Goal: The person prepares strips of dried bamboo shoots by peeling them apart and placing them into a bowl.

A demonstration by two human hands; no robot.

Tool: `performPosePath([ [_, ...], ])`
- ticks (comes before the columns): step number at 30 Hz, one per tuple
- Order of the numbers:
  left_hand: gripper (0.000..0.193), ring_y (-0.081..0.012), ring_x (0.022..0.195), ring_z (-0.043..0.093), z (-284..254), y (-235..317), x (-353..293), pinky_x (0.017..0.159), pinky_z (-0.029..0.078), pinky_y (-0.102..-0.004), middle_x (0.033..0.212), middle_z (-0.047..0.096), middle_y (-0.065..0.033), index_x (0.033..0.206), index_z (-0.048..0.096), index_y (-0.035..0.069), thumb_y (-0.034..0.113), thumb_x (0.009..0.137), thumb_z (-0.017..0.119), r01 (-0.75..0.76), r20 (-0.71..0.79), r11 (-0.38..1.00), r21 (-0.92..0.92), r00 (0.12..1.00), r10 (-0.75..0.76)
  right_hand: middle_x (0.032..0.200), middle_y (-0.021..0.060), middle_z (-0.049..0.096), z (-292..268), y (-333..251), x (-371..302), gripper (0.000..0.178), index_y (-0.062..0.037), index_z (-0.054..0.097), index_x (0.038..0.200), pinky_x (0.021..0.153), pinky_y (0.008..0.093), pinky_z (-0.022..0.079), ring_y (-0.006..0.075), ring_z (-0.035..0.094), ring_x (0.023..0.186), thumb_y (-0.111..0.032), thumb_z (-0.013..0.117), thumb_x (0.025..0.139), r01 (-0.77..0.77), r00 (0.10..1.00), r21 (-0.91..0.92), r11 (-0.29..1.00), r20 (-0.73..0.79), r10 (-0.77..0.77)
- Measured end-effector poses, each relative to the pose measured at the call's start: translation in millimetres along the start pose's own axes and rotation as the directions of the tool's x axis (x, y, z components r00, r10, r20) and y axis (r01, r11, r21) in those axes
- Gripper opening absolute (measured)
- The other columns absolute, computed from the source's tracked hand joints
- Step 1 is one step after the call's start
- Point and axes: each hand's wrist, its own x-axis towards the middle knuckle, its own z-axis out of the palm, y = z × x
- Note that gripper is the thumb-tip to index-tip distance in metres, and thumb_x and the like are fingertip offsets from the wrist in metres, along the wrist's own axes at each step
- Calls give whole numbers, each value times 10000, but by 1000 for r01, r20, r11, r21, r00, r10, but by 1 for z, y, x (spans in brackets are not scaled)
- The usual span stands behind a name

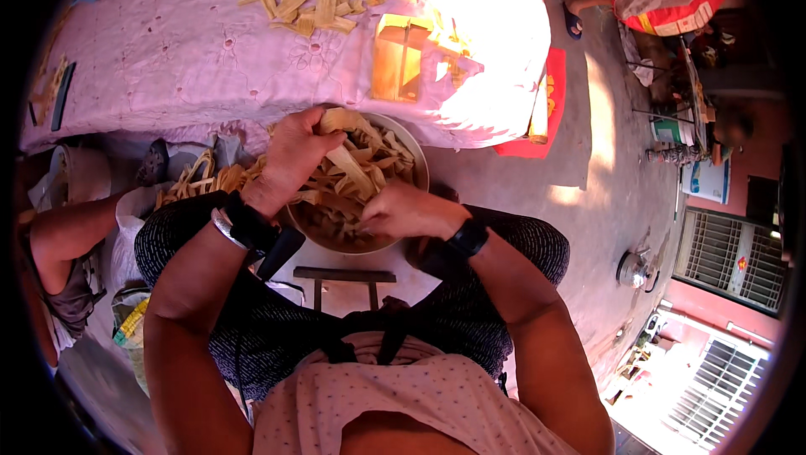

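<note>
Beside the pink-clothed table [210, 69], left hand [294, 153]: fingers pinched nearly closed on a broad strip [342, 122], seemingly steadying it.
Strip: pale, fibrous, curling, reaching over the bowl [419, 151].
Bowl: round, pale-rimmed, between the knees [537, 245], apparently for both hands' easy reach.
Right hand [407, 210]: fingers curled in at the loose strips [393, 153]; whether they grip any cannot be told.

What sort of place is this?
Probably a home's yard or open-sided room: there's a cloth-covered table, a bare grey floor and windows with bars.
</note>
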Motion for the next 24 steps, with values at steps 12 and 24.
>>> performPosePath([
  [12, 182, -112, 708, 599, -22, 51, -7, 713, 463, -239, 765, 630, -45, 986, 606, -29, 76, 840, 584, -25, 230, 775, -632, 949, 218, 920, 178, 637, 1, 36, 19, 405, -137, 571, 1191, 805, 434, 463, 344, 590, 928, -167, 568, 787, -253, 906, -371, 894, -415, 83],
  [24, 222, -120, 565, 478, -25, 56, -10, 578, 399, -255, 680, 541, -44, 905, 570, -9, 203, 897, 506, 50, 214, 728, -684, 968, 134, 908, 185, 634, 20, 16, 29, 236, -98, 663, 997, 775, 407, 469, 348, 605, 873, -163, 625, 773, -82, 964, -95, 992, -259, 55],
])
